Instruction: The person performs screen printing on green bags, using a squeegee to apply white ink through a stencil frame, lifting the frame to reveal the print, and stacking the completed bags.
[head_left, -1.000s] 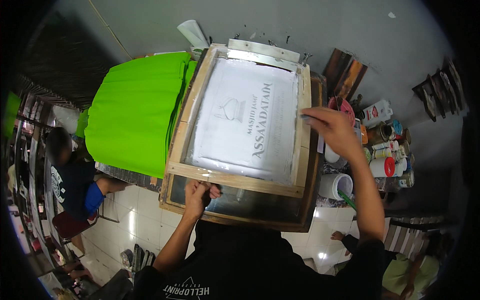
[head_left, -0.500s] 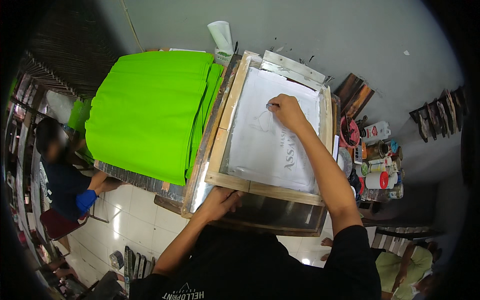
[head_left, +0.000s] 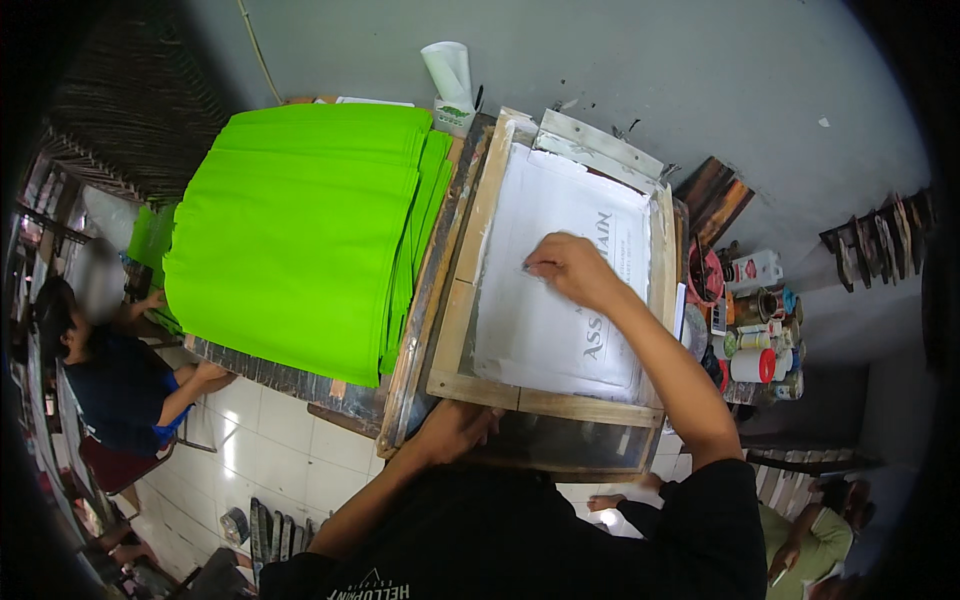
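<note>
A wooden screen-printing frame [head_left: 462,385] lies tilted before me, with a white mesh [head_left: 520,340] bearing grey lettering and a faint drawing. Over the middle of the mesh, my right hand [head_left: 572,270] is closed in a pinch on something small and dark, too small to name. It covers part of the drawing. My left hand [head_left: 455,432] is at the near edge of the frame, its fingers curled and partly hidden under the wooden bar it grips. Below that bar shows a second, darker framed screen [head_left: 560,440].
A tall stack of bright green fabric [head_left: 290,240] sits left of the frame. To the right stand several jars and tubs [head_left: 760,335] and a white jug [head_left: 757,268]. One person [head_left: 120,370] sits at the left; another person [head_left: 815,545] is at lower right.
My right hand has moved down and slightly left over the mesh, uncovering more lettering. My left hand stays at the frame's near edge. The seated person at left has shifted.
</note>
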